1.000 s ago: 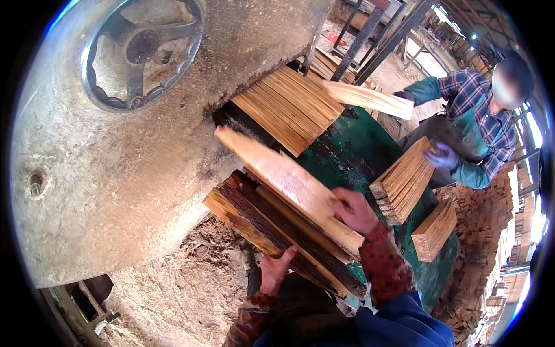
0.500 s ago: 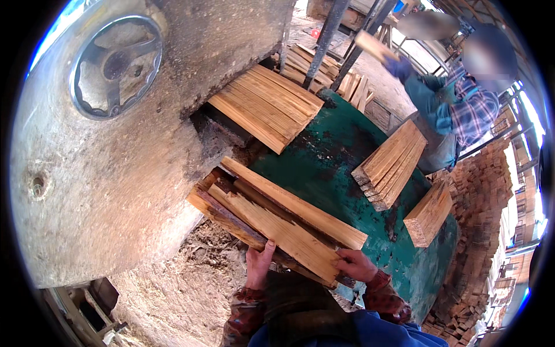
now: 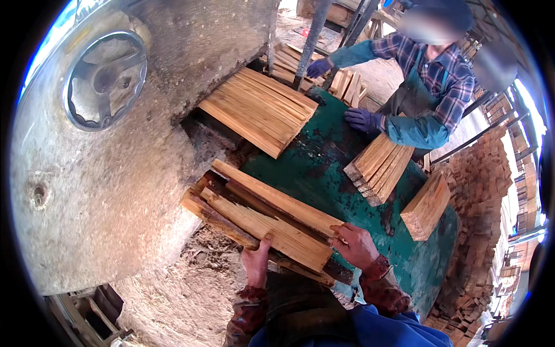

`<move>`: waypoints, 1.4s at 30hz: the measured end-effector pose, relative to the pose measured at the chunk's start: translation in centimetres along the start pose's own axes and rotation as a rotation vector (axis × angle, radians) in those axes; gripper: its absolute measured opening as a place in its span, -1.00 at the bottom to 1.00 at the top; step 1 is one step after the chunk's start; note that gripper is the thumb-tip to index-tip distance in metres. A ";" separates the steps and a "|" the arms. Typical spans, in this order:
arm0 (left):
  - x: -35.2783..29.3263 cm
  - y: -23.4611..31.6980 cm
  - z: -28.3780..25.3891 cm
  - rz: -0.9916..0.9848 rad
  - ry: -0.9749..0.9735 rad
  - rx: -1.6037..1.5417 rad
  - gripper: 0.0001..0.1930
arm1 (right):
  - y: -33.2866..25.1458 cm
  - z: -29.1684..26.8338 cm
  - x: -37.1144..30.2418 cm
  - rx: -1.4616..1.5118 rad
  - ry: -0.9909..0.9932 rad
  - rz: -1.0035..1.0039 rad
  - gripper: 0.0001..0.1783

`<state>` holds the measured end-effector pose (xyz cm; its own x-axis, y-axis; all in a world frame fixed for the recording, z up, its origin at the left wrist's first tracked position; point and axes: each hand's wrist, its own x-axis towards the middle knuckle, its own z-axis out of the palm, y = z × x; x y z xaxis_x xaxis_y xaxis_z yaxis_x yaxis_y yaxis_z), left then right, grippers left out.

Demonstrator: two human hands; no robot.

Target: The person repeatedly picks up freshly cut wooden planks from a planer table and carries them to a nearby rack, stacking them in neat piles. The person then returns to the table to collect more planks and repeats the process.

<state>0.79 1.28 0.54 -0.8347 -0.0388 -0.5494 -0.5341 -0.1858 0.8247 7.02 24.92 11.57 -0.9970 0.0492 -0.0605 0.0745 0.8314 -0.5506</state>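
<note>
A loose bundle of rough wooden boards (image 3: 266, 225) lies slantwise in front of me, some with dark bark edges. My left hand (image 3: 256, 261) grips its near side, with the thumb on top of a bark-edged board and the fingers underneath. At the bundle's right end, my right hand (image 3: 356, 247) has its fingers closed on the end of the far board (image 3: 277, 194). A wide, splintered board (image 3: 269, 228) lies between the two hands. Dark gaps show among the boards.
A green metal table (image 3: 300, 179) bears a flat row of boards (image 3: 260, 110), a board stack (image 3: 381, 165) and a thick block (image 3: 426, 205). A large machine with a handwheel (image 3: 106, 81) stands left. A gloved co-worker (image 3: 422, 98) leans in across the table. Cut wood (image 3: 480, 214) is piled right.
My right hand has moved from the splintered board's end up to the far board's end. The co-worker no longer holds up a board and now reaches over the table with both arms spread.
</note>
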 end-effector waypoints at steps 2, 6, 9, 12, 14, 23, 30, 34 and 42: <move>0.0 0.0 0.1 0.017 0.020 0.046 -0.38 | -0.2 0.4 0.6 0.005 0.035 -0.039 -0.63; 0.4 -0.8 -0.2 0.039 0.036 0.042 -0.40 | -2.2 3.8 1.5 0.043 0.084 -0.202 -0.52; 0.3 -0.5 -0.1 0.023 0.022 0.019 -0.44 | -2.3 5.8 1.5 -0.030 0.056 -0.233 -0.34; -0.2 0.3 0.2 0.004 0.010 0.006 -0.44 | -2.0 6.9 1.7 -0.074 0.099 -0.197 -0.30; -0.3 0.5 0.4 0.004 0.009 -0.049 -0.44 | -1.7 7.3 1.7 -0.078 0.107 -0.196 -0.29; 0.6 -0.9 0.0 0.007 0.002 -0.038 -0.45 | -1.6 7.2 1.9 -0.071 0.153 -0.202 -0.36; 0.3 -0.3 -0.1 -0.011 0.001 0.001 -0.42 | -1.5 7.4 1.8 -0.041 0.141 -0.185 -0.35; 0.4 -0.7 0.1 0.065 0.016 -0.012 -0.43 | -1.6 7.3 1.8 -0.039 0.157 -0.186 -0.37; 0.3 0.0 0.0 -0.068 0.033 0.066 -0.41 | -0.9 7.5 1.9 -0.006 0.183 -0.201 -0.37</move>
<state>0.54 1.32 0.36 -0.7922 -0.0605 -0.6072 -0.5977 -0.1238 0.7921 5.23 20.07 5.70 -0.9794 -0.0180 0.2012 -0.1247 0.8377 -0.5316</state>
